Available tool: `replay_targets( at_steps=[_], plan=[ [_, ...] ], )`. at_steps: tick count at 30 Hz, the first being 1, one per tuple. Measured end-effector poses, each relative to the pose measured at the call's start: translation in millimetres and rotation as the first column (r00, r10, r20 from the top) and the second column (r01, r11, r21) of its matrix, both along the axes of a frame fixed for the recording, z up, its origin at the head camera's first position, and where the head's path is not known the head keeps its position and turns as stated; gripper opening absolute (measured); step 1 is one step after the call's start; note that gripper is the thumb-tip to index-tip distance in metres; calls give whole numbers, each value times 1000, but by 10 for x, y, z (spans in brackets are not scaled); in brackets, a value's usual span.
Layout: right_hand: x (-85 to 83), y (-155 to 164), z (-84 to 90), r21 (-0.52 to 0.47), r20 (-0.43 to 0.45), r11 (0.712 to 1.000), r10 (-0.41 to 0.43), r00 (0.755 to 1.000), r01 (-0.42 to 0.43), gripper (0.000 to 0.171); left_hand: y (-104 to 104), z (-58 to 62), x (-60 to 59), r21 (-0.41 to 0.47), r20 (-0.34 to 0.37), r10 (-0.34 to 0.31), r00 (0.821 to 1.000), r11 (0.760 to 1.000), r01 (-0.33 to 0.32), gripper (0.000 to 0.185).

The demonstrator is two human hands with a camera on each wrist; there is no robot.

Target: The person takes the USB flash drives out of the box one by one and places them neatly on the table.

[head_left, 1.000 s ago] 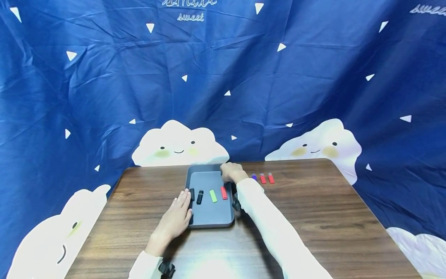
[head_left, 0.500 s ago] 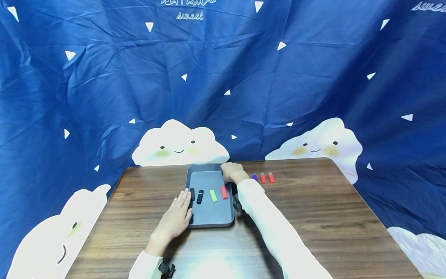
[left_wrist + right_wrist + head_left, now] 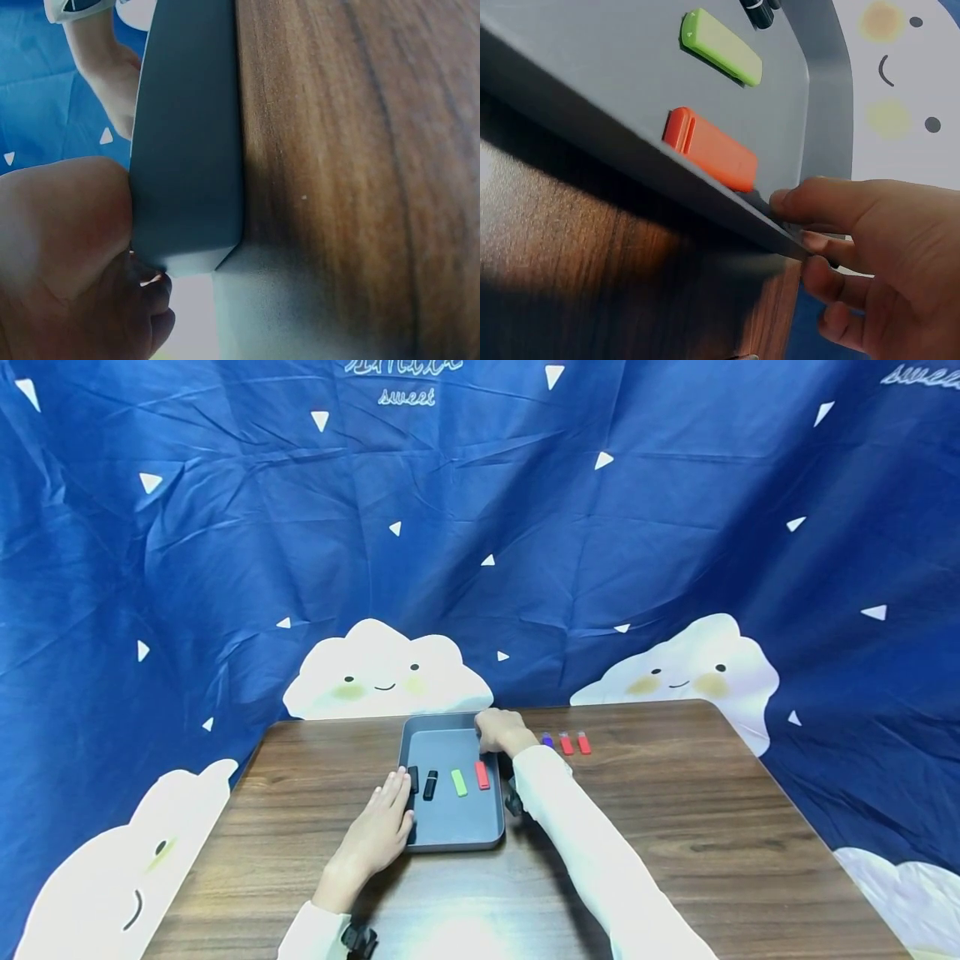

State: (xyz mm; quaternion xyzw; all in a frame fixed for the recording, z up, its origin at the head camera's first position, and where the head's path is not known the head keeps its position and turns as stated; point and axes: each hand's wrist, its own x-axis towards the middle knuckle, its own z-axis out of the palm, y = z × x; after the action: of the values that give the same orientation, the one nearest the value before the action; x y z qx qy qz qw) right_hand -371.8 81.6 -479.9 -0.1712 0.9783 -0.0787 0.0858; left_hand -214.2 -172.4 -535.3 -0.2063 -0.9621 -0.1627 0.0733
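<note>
A grey tray (image 3: pixel 453 831) lies on the brown wooden table (image 3: pixel 675 827). In it, in a row, are two black sticks (image 3: pixel 430 784), a green one (image 3: pixel 458 782) and a red one (image 3: pixel 482 774). My left hand (image 3: pixel 386 814) lies flat with straight fingers against the tray's left rim; in the left wrist view the palm (image 3: pixel 64 217) presses on the tray wall (image 3: pixel 187 142). My right hand (image 3: pixel 497 731) grips the tray's far right corner; in the right wrist view its fingers (image 3: pixel 832 206) curl over the rim (image 3: pixel 705 199), beside the red stick (image 3: pixel 711 148) and the green stick (image 3: pixel 721 46).
Right of the tray, near the table's far edge, lie a purple stick (image 3: pixel 547 741) and two red sticks (image 3: pixel 574 743). A dark blue cloth with white clouds (image 3: pixel 480 527) hangs behind and around the table. Bare wood stretches to the right and front.
</note>
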Motion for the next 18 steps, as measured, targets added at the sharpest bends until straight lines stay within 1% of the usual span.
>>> replay_targets(
  at_steps=[3,7,10,18],
  plan=[
    [-28,5,-8,-12,-4,1000,3,1000,-3,15,21,41,15,-2,36,17,999,1000,-17,59],
    [-90,1,-31,-15,-2,1000,-1,1000,1,16,29,63,18,-32,63,32,997,999,-30,59],
    [-102,0,-20,-3,-11,1000,-1,1000,1,17,28,67,18,-33,63,32,998,999,-30,59],
    [-52,16,64,11,-33,1000,17,999,-17,31,30,72,24,-37,61,34,998,999,-32,59]
  ],
)
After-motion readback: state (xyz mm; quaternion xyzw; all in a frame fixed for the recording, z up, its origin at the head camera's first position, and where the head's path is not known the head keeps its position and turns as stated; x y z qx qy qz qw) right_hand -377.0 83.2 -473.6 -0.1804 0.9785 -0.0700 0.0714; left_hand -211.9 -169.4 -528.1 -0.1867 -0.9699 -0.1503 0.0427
